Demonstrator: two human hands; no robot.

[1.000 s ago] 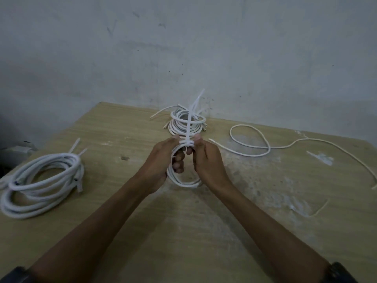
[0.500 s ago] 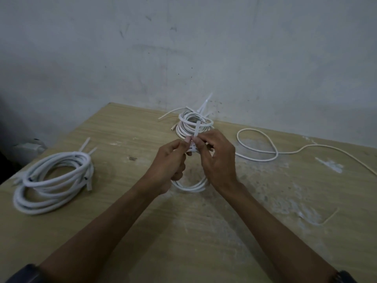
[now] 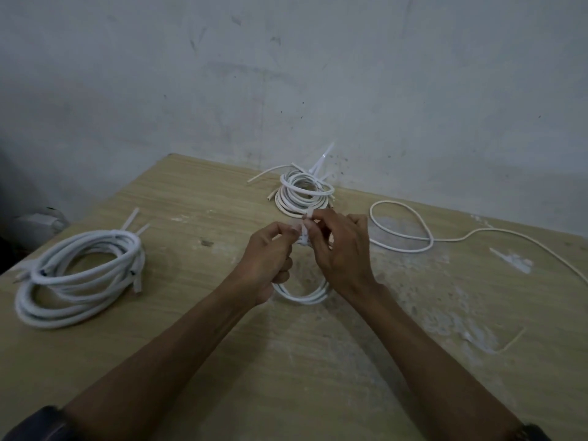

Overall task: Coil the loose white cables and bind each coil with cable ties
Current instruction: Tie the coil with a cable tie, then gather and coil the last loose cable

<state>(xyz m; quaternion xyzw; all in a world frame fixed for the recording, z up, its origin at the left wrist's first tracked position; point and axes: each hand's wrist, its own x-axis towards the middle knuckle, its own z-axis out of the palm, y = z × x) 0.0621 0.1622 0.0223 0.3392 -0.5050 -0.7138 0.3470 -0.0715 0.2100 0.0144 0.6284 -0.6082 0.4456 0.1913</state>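
Because the two hands crowd together over it, most of the small coil [image 3: 306,296] is hidden. Only its lower arc shows between the wrists, and I cannot tell whether it rests on the table [image 3: 318,377] or hangs above it. The left hand [image 3: 267,259] and right hand [image 3: 345,256] are both curled, their fingertips pinching the cable tie [image 3: 304,233], which stands blurred between them at the coil's top. How it wraps the strands is unclear. The loose cable [image 3: 413,247], right of the right hand, runs off the picture's edge.

There are three coils: the held one, a far coil [image 3: 300,200] just beyond the fingertips, and a thick coil [image 3: 79,278] well left of the left hand. There is one uncoiled cable. One long tie tail [image 3: 322,160] stands up from the far coil.
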